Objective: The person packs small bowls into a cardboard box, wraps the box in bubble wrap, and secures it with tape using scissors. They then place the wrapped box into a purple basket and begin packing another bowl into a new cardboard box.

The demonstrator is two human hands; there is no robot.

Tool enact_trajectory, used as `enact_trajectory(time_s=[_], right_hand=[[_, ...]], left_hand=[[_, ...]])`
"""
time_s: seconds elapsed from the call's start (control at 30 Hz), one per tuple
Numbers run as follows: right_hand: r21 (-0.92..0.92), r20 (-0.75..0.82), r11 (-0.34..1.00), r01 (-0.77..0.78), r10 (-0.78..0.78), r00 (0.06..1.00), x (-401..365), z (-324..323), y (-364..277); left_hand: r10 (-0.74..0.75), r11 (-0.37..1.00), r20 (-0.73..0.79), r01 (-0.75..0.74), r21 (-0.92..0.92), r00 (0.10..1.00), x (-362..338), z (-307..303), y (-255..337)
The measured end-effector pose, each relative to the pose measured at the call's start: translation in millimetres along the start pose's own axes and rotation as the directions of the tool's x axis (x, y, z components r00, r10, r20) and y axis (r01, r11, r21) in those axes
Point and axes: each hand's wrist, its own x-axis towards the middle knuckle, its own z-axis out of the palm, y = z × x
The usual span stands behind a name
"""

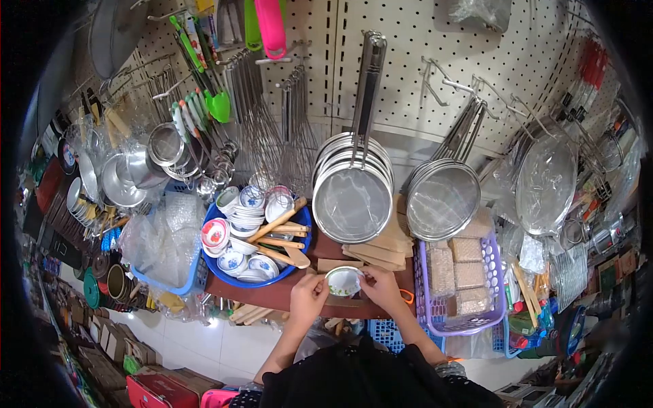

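A small white bowl (344,281) with a green rim and floral marks is held over the front edge of the brown shelf (272,296). My left hand (309,296) is closed near the bowl's left rim, its fingers pinched together. On the opposite side, my right hand (381,289) pinches the bowl's right rim. Cardboard pieces (381,251) lie just beyond the bowl. To the left, a blue basin (299,253) holds several patterned bowls (232,261) and wooden-handled utensils (277,241).
A purple basket (502,289) of bubble-wrapped packs stands at the right, beside an orange loop (407,296). A light-blue basket (197,272) with plastic wrap is at the left. Large strainers (353,204), whisks (255,102) and ladles hang from the pegboard (401,75).
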Motion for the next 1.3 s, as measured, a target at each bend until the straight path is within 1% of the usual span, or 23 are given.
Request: enact_trajectory(time_s=[0.03, 0.07, 0.1, 0.17, 0.2, 0.3, 0.4, 0.5, 0.6, 0.7, 0.8, 0.9, 1.0, 1.1, 1.2, 1.23, 1.3], right_hand=[[-0.009, 0.010, 1.000, -0.012, 0.012, 1.000, 0, -2, 6], [-0.017, 0.020, 1.000, -0.023, 0.023, 1.000, 0, -4, 11], [-0.012, 0.019, 1.000, 0.003, -0.002, 1.000, 1, -5, 16], [-0.085, 0.008, 0.996, 0.015, -0.014, 1.000, 2, -2, 24], [-0.122, 0.001, 0.992, 0.024, -0.024, 1.000, 4, -1, 26], [-0.352, 0.038, 0.930, 0.105, -0.098, 0.994, 10, 4, 27], [-0.425, 0.096, 0.893, 0.149, -0.119, 0.988, 12, 18, 32], [-0.527, 0.122, 0.823, 0.210, -0.172, 0.978, 15, 30, 41], [-0.586, 0.181, 0.779, 0.222, -0.142, 0.973, 13, 34, 40], [-0.648, 0.209, 0.709, 0.277, -0.184, 0.961, 8, 38, 42], [-0.676, 0.256, 0.679, 0.284, -0.145, 0.956, 6, 43, 48], [-0.708, 0.295, 0.621, 0.337, -0.174, 0.940, 4, 41, 44], [-0.687, 0.278, 0.654, 0.316, -0.164, 0.946, 3, 44, 47], [-0.590, 0.182, 0.756, 0.283, -0.216, 0.959, 1, 35, 42], [-0.506, -0.012, 0.846, 0.171, -0.205, 0.979, -2, 21, 38], [-0.443, -0.083, 0.889, 0.116, -0.169, 0.982, -3, 10, 29], [-0.156, -0.227, 0.987, -0.024, -0.012, 0.974, -8, 0, 34]], left_hand=[[-0.008, 0.999, 0.023, 0.007, 0.045, 1.000, 0, 6, 1], [0.004, 0.997, 0.012, -0.005, 0.076, 1.000, -1, 11, -1], [0.018, 0.994, 0.002, -0.018, 0.108, 1.000, -2, 17, -4], [0.052, 0.984, -0.021, -0.048, 0.172, 0.998, -4, 29, -14], [0.020, 0.975, 0.003, -0.020, 0.220, 1.000, -5, 31, -17], [-0.097, 0.938, 0.053, 0.074, 0.339, 0.994, -6, 34, -23], [-0.114, 0.912, 0.043, 0.088, 0.401, 0.993, -8, 36, -28], [-0.180, 0.862, 0.110, 0.103, 0.495, 0.978, -11, 39, -41], [-0.224, 0.815, 0.129, 0.113, 0.569, 0.966, -13, 42, -46], [-0.173, 0.832, 0.120, 0.080, 0.549, 0.978, -17, 45, -60], [-0.227, 0.818, 0.135, 0.114, 0.564, 0.964, -17, 44, -59], [-0.315, 0.801, 0.129, 0.190, 0.568, 0.940, -15, 43, -52], [-0.273, 0.826, 0.127, 0.164, 0.540, 0.954, -17, 42, -51], [-0.276, 0.881, 0.052, 0.231, 0.413, 0.960, -14, 38, -34], [-0.080, 0.902, -0.138, 0.131, 0.411, 0.987, -15, 27, -18], [-0.109, 0.914, -0.168, 0.165, 0.370, 0.980, -18, 27, -27], [-0.170, 0.948, -0.272, 0.232, 0.218, 0.947, -24, 24, -34]])
